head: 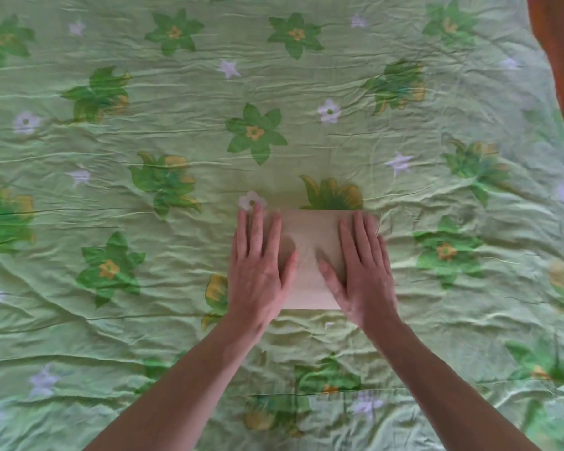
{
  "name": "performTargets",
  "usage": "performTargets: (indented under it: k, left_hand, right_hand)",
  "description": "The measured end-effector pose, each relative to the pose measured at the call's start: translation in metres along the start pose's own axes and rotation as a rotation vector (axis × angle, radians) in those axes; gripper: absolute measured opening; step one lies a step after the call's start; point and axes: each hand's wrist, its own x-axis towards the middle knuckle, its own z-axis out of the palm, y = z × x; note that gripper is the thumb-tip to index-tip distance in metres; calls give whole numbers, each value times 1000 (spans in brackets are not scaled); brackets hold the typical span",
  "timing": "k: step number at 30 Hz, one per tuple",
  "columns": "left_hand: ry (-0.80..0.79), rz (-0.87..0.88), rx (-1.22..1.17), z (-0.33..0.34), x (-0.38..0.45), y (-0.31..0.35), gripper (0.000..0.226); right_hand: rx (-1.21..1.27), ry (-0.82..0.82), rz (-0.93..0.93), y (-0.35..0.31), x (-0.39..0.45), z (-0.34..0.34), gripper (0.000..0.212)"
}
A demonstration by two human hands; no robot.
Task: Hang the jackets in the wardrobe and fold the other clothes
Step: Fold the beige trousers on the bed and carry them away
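No text, label or number seems readable anywhere on the flowered bedcover [176, 288].

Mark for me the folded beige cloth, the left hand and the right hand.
folded beige cloth [313, 252]: head view, on the bare middle between the hands.
left hand [258, 271]: head view, on the back of the hand.
right hand [365, 271]: head view, on the back of the hand.

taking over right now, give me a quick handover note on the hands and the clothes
Left hand: flat, fingers straight, pressing the left edge of the folded cloth.
Right hand: flat, pressing its right side.
The cloth is a small beige rectangle lying on the green floral bedspread.
Done: this piece looks folded and is being smoothed.
Left: set it aside; no jackets, wardrobe or other clothes are in view, so I cannot tell what remains.
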Motion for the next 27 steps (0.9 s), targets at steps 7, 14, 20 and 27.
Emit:
performTargets:
  k: [7, 14, 20, 27]
  left_hand:
    - [-135, -74, 6, 6, 16, 0, 74]
    - [-106, -779, -441, -37, 5, 20, 89]
    - [-355, -857, -834, -54, 2, -5, 63]
    - [-395, -772, -1074, -64, -9, 2, 62]
  right_hand:
    - [57, -63, 37, 9, 16, 8, 82]
    - [382, 56, 398, -14, 12, -15, 104]
    - [574, -159, 801, -11, 2, -41, 100]
    - [767, -476, 737, 11, 16, -61, 94]
